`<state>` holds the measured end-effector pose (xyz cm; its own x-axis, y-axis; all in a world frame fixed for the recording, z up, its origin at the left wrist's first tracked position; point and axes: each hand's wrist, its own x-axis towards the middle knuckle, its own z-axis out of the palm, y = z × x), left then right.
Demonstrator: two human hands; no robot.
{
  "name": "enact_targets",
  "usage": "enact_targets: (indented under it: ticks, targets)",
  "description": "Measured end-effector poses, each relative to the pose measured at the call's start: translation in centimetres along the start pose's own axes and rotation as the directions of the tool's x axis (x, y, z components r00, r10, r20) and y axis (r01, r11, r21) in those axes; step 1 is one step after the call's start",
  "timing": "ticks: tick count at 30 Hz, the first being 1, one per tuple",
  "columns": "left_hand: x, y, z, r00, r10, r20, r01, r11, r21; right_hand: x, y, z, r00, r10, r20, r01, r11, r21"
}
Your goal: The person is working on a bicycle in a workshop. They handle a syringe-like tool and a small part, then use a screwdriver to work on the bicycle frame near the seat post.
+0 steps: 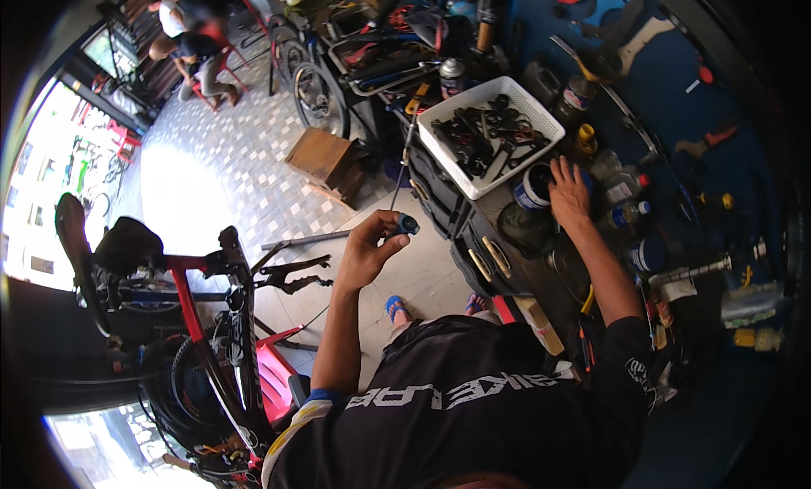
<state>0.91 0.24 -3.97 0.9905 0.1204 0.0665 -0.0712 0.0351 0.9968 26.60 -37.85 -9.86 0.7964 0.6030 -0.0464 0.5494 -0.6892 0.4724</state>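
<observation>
My left hand (368, 251) is raised over the floor, closed around a small dark blue-black bike part (406, 225) with a round hollow end. The exact kind of part is too small to make out. Over at the workbench, my right hand (570, 195) reaches across the right side of a blue-and-white tub (530, 190), its fingers apart at the rim. What the fingertips touch inside is hidden. Just beyond the tub stands a white plastic basket (439, 145) full of dark metal bike parts.
Bottles (627, 185) and a spray can (452, 77) crowd the bench. A red-and-black bike frame (190, 299) stands at my left. A wooden box (323, 158) sits on the tiled floor, near a bicycle wheel (319, 100). Other people (193, 62) sit at the far left.
</observation>
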Motion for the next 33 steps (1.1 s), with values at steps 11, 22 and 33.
enact_targets:
  ticks: [11, 22, 33]
  targets:
    - [-0.5, 0.9, -1.8, 0.998, 0.063, -0.026, -0.065, 0.994, -0.086, 0.8, 0.4, -1.2, 0.999, -0.039, 0.019, 0.036, 0.99, 0.139]
    - [0.1, 0.7, -3.2, 0.981, 0.161, -0.109, -0.161, 0.987, 0.006, -0.6, -2.6, -16.6, 0.925, 0.021, -0.38, 0.267, 0.674, 0.688]
    - [-1.4, 4.8, -3.1, 0.884, 0.329, -0.333, -0.175, 0.892, 0.417, 0.9, -15.3, -25.2, 0.746, -0.245, -0.619, 0.648, 0.049, 0.761]
